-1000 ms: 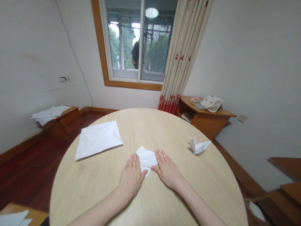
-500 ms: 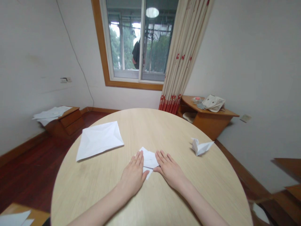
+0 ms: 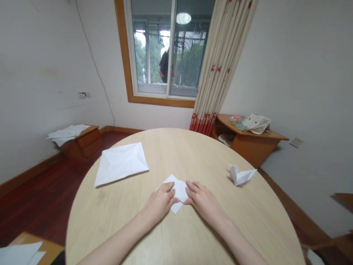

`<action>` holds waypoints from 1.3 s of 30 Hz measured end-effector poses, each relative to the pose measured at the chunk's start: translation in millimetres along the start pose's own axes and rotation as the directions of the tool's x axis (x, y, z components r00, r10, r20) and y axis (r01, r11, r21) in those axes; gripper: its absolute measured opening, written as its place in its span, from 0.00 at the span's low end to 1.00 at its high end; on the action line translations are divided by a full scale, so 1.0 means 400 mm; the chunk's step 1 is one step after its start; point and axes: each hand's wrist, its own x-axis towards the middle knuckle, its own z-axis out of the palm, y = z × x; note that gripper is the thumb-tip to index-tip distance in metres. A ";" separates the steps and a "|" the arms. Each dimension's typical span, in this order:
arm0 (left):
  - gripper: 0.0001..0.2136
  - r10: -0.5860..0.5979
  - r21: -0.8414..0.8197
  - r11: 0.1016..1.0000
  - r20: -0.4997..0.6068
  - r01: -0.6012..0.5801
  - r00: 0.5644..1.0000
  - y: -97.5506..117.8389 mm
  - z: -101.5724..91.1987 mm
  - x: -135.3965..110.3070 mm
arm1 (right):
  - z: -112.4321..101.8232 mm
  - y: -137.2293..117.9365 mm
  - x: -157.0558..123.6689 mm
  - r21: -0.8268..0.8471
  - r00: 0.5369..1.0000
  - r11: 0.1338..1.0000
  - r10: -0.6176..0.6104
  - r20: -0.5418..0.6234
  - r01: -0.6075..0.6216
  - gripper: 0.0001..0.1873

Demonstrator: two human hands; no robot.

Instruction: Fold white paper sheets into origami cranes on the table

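A small white sheet of folded paper [image 3: 180, 188] lies in front of me, one point facing away and another toward me. My left hand [image 3: 159, 201] is on its left side, fingers bent over the paper and thumb at the lower folded edge. On the opposite side, my right hand [image 3: 204, 201] has its fingers curled on the paper, with the thumb close to the same edge. Both hands pinch the paper at its sides, and their fingers hide its left and right corners. Farther right stands a folded white paper bird [image 3: 241, 176], apart from my hands.
The round wooden table [image 3: 176, 149] bears a stack of creased white paper [image 3: 122, 162] at its left. Beyond it are a low cabinet [image 3: 88, 141] with papers on top, a corner desk [image 3: 249, 147] holding a cloth bag [image 3: 256, 123], and a curtained window.
My fingers, stretched out flat before, are now bent around the paper's sides, with the thumbs at its folded edge. The whole view has shifted slightly, so everything appears farther right.
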 end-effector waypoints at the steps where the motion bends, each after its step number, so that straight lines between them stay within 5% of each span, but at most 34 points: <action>1: 0.08 0.000 -0.012 1.000 -0.015 -0.001 1.000 -0.002 0.001 0.001 | -0.002 0.000 0.000 0.041 1.000 0.999 -0.001 0.000 0.001 0.08; 6: 0.06 -0.016 -0.067 0.998 -0.052 0.012 0.999 -0.013 0.005 0.005 | 0.017 0.021 0.002 0.345 0.998 0.937 -0.030 -0.058 0.049 0.06; 12: 0.07 -0.056 -0.168 0.985 -0.108 0.038 0.993 -0.024 0.013 0.009 | 0.063 0.047 0.022 0.677 0.979 0.735 0.106 -0.174 0.041 0.05; 20: 0.04 -0.183 -0.318 0.942 -0.208 0.111 0.961 -0.023 0.031 0.016 | 0.072 0.051 0.041 0.817 0.978 0.576 0.185 -0.101 -0.025 0.07; 29: 0.04 -0.216 -0.380 0.919 -0.252 0.109 0.943 -0.022 0.032 0.027 | 0.080 0.056 0.054 0.811 0.981 0.579 0.192 -0.035 -0.085 0.06; 39: 0.06 -0.233 -0.404 0.905 -0.209 0.133 0.950 -0.030 0.026 0.043 | 0.053 0.032 0.051 0.649 0.988 0.758 0.142 -0.066 -0.066 0.06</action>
